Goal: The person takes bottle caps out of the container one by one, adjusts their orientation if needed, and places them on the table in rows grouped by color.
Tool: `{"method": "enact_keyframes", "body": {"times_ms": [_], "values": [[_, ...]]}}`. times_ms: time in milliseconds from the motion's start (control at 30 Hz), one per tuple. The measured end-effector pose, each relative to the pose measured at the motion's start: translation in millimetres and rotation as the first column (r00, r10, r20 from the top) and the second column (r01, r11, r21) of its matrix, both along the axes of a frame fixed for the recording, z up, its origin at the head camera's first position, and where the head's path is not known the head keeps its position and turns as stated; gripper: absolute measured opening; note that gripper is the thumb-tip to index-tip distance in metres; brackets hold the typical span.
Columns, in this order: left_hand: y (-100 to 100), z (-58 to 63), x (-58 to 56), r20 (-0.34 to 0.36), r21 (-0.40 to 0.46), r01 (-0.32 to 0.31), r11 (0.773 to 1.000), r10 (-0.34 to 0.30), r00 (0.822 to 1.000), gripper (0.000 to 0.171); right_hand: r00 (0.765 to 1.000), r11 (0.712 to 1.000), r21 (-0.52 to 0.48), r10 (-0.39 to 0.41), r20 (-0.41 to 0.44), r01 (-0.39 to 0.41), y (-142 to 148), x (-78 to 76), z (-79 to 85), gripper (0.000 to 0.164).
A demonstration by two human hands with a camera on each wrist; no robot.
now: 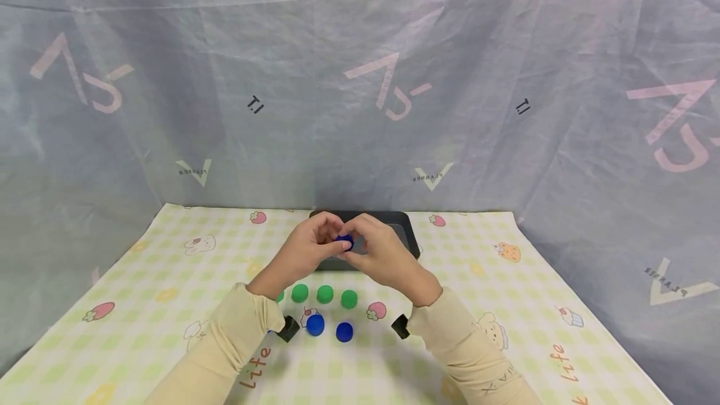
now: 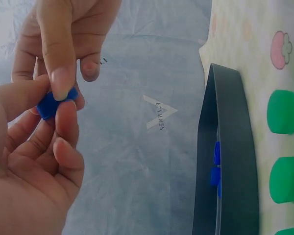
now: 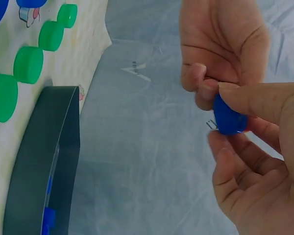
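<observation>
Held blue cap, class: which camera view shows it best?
Right wrist: the blue cap looks largest there, its side mostly uncovered. Left wrist shows a smaller part between fingers; head shows it tiny and partly hidden.

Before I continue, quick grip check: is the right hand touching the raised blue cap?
Touching: the right wrist view shows the right hand pinching the blue cap.

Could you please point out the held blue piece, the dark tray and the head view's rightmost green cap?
Held blue piece (image 3: pixel 230 117): right wrist view, visible middle.
Dark tray (image 2: pixel 238 152): left wrist view, outer wall.
Rightmost green cap (image 1: pixel 349 299): head view, visible middle.
</observation>
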State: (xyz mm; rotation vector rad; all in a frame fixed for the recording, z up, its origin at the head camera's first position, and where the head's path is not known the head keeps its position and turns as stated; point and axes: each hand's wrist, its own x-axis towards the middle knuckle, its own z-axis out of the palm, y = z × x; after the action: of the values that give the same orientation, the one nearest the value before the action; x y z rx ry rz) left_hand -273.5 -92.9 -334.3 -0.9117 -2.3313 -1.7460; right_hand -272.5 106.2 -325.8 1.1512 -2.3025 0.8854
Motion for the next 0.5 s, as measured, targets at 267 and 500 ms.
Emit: {"method": "enact_keyframes", "body": {"times_ms": [267, 500], "values": [[-3, 2.7, -0.5, 0.021, -0.104, -0.094, 0.990, 0.097, 0.995, 0.026, 0.993, 0.988, 0.151, -0.046, 0.106, 0.029, 8, 0.6, 6.0, 0.019], [-22, 13.5, -1.9, 0.015, -0.111, -0.196, 0.974, 0.199, 0.980, 0.029, 0.889, 0.814, 0.570, -0.177, 0.421, -0.108, 15, 3.8, 5.8, 0.014]]}}
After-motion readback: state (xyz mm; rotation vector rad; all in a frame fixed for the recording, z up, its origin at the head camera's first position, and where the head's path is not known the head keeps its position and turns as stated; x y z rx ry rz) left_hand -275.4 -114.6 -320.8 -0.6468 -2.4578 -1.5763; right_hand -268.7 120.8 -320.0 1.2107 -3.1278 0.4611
